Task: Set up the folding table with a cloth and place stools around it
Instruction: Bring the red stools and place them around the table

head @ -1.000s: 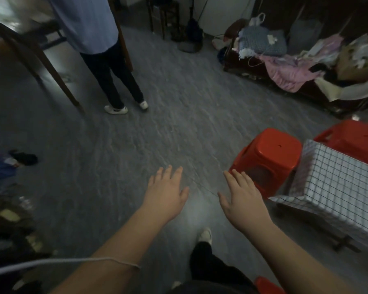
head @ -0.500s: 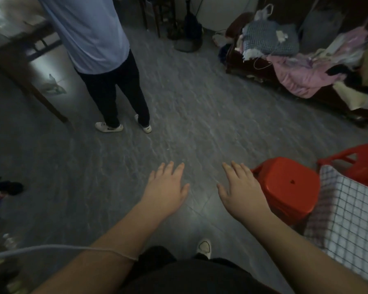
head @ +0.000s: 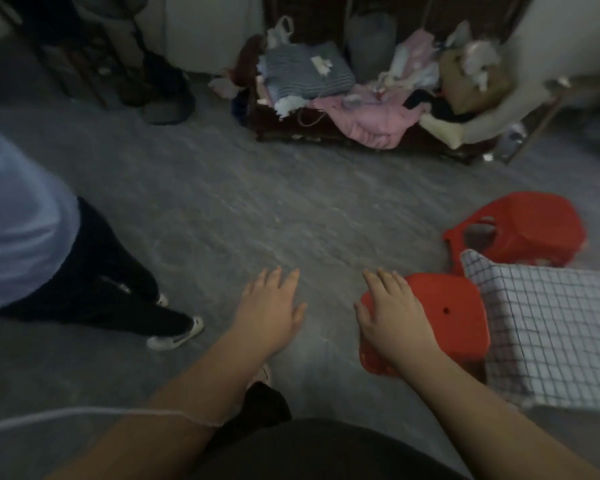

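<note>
Both grips are spread and hold nothing. The left grip [head: 269, 308] hangs flat-fingered above the grey marbled floor [head: 257, 202], while the right grip [head: 392, 318], fingers straight, lies over the near corner of the nearer red square plastic stool [head: 447, 313]; whether the palm touches the seat cannot be told. That stool stands tight against a hanging side of the white cloth with a thin dark check [head: 551, 323], which drapes over the folding table and hides it. A second red plastic stool [head: 527, 226] sits just beyond the cloth's far corner. With the cloth on, the step in hand is likely placing stools. Next, the right grip would need to curl round the seat's edge to square the stool up. Both stools look light, rigid and smooth, the nearer with a small hole in its seat. Another person in a pale blue top [head: 21, 230] stands at the left.
</note>
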Demonstrator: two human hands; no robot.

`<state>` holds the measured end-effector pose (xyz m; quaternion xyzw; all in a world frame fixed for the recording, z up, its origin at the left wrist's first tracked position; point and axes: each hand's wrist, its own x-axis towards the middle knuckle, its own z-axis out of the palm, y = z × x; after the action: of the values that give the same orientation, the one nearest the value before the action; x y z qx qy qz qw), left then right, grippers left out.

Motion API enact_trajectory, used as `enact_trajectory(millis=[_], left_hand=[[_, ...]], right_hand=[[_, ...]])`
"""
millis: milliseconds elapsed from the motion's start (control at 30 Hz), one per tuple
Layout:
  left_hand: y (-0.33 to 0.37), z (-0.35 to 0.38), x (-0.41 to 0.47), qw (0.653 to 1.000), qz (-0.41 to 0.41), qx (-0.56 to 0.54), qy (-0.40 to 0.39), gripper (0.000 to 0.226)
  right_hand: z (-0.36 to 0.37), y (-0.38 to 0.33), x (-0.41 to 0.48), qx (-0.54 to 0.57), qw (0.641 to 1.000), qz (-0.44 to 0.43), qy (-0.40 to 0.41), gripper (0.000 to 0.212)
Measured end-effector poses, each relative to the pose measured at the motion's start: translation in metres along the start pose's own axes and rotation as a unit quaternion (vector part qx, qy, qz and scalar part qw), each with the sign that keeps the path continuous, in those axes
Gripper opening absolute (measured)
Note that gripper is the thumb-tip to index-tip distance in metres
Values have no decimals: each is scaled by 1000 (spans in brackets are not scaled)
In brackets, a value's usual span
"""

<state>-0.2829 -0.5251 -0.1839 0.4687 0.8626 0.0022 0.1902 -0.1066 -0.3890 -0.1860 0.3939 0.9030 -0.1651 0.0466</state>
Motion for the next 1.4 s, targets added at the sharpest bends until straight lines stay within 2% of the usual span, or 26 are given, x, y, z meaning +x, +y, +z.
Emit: enact_trajectory(millis=[200,433,667,900,1000,1100,1267,1400], left_hand=[[-5,-44,101,987,141,67,-32,70],[69,-52,185,947,297,104,-68,70],[151,-35,253,908,371,160,-108,70],[238,-31,302,853,464,197,-136,70],[276,-26,319,824,503,208,-156,71],[314,-11,340,779,561,222,-174,71],[354,19,378,698,633,261,-209,71],[370,59,408,673,645,279,-228,70]], right_hand=[[-10,-4,31,48,986,156,31,65],[-12,32,44,109,942,310,73,64],[-5,95,61,163,894,408,80,66],[-23,144,66,175,845,496,99,67],[-25,160,70,186,817,535,107,67],[-21,176,77,198,772,591,122,67],[-8,188,103,226,677,684,149,66],[20,205,128,259,620,722,166,65]])
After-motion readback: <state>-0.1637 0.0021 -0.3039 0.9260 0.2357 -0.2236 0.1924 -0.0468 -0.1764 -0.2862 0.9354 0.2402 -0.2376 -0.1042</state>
